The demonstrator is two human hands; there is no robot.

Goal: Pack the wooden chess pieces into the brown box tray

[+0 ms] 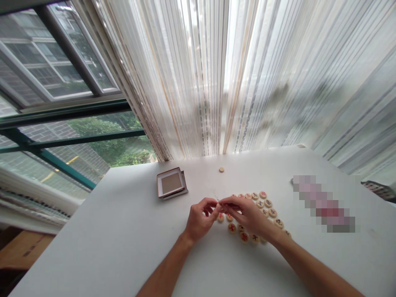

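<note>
Several round wooden pieces with red and black characters (268, 203) lie on the white table in a loose cluster right of centre. My right hand (241, 212) is over the cluster and covers part of it, its fingers pinched. At the cluster's left edge my left hand (202, 216) has thumb and fingertips brought together, meeting the fingertips of my right hand. What the fingertips hold, if anything, is too small to make out. One separate round piece (221, 169) lies farther back, near the curtain.
An open box (172, 184) sits at the back left of the white table (123, 231). A pixelated pinkish object (323, 204) lies to the right. Striped sheer curtains (192, 82) hang behind the table, with a window at the left and a cardboard box (26, 251) at lower left.
</note>
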